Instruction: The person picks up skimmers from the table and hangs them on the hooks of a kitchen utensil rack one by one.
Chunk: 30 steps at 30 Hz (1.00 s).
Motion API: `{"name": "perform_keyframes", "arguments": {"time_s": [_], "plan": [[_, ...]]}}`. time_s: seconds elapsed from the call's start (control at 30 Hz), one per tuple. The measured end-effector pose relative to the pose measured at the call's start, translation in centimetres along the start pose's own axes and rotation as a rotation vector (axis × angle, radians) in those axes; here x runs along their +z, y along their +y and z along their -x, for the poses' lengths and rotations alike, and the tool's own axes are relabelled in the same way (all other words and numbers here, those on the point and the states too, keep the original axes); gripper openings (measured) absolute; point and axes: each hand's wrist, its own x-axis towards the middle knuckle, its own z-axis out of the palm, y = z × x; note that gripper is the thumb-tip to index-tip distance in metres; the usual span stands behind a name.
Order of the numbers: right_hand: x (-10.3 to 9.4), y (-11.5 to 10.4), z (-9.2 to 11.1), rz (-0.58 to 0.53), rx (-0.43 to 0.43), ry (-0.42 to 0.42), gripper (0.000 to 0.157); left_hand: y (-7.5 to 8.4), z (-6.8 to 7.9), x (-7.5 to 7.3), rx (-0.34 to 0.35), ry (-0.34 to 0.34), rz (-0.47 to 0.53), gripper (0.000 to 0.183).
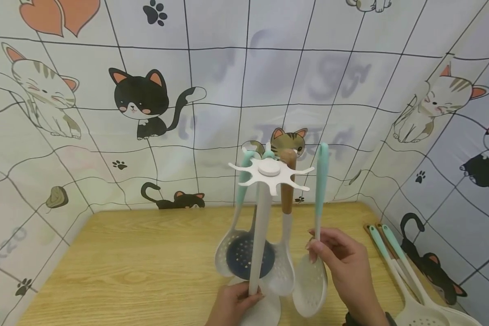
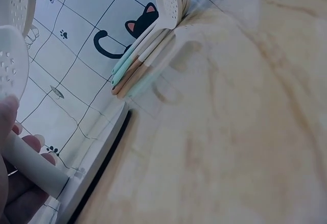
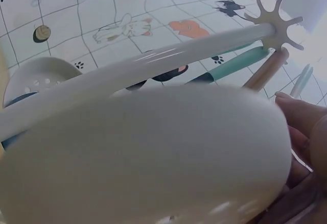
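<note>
A white utensil stand (image 1: pixel 261 240) with a star-shaped hook top rises from a round base. My left hand (image 1: pixel 232 303) grips its pole low down, just above the base (image 2: pixel 97 157). From the hooks hang a dark blue skimmer (image 1: pixel 241 257), a brown-handled white perforated spoon (image 1: pixel 280 271) and a mint-handled white perforated spoon (image 1: pixel 222 256). To the right of the stand, my right hand (image 1: pixel 344 267) pinches another mint-handled slotted spoon (image 1: pixel 309 292) at its neck, bowl down and handle upright. In the right wrist view, a large white bowl (image 3: pixel 153 147) hides much of the stand.
Several white utensils (image 1: pixel 407 280) with mint and brown handles lie on the wooden table (image 1: pixel 146 258) at the right, near the wall. A cat-patterned tiled covering (image 1: pixel 216 77) lines the back and right side.
</note>
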Motion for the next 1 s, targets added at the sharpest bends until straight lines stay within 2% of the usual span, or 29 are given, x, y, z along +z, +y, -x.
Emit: {"name": "perform_keyframes", "arguments": {"time_s": [0.1,0.23,0.53,0.67,0.83,1.0], "plan": [[0.1,0.1,0.1,-0.049,-0.029,-0.005,0.02,-0.1,0.1,0.2,0.021,0.039,-0.023,0.011],[0.3,0.2,0.1,-0.105,-0.059,-0.017,0.023,0.0,0.2,0.2,0.009,0.057,-0.023,0.012],[0.0,0.0,0.1,-0.061,-0.031,0.009,0.024,0.5,0.0,0.1,-0.05,0.024,-0.001,0.014],[-0.3,0.2,0.0,-0.049,-0.041,-0.016,0.023,0.6,-0.1,0.0,-0.06,0.018,0.004,0.014],[-0.4,0.6,-0.1,-0.083,-0.071,-0.036,0.024,0.5,-0.1,0.1,-0.055,0.02,0.003,0.013],[-0.4,1.3,0.0,-0.112,-0.094,-0.044,0.027,0.6,-0.1,0.0,-0.095,0.012,0.033,0.014]]}}
